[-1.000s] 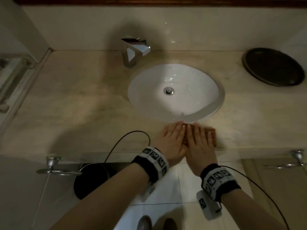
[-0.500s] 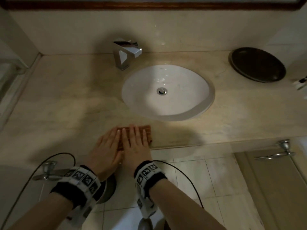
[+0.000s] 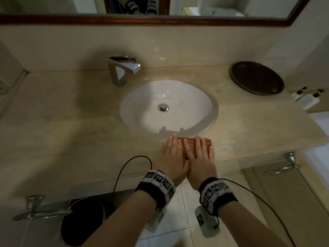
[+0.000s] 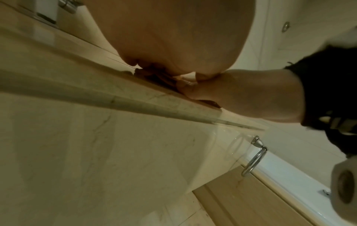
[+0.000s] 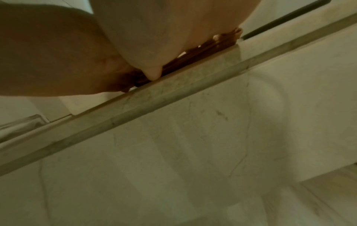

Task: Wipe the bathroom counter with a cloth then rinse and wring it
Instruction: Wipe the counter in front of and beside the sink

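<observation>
A folded brown cloth (image 3: 206, 142) lies on the beige marble counter (image 3: 71, 125), just in front of the white oval sink (image 3: 146, 104). Both my hands lie flat on it, side by side, fingers straight and pointing at the sink. My left hand (image 3: 171, 152) covers the cloth's left part and my right hand (image 3: 199, 154) its middle. Only the cloth's right end and a strip between my hands show. In the right wrist view the cloth (image 5: 210, 50) sits at the counter's front edge under my palm. The left wrist view shows a dark sliver of cloth (image 4: 154, 78) beneath my hand.
A chrome faucet (image 3: 122, 70) stands behind the sink on the left. A dark round tray (image 3: 256, 77) sits at the back right, with small white bottles (image 3: 306, 97) beside it. Towel rings (image 3: 284, 166) hang below the counter front. A dark bin (image 3: 81, 221) stands on the floor.
Both hands slid the cloth left along the counter's front edge, then back right to the spot in front of the sink. They stay flat on it throughout.
</observation>
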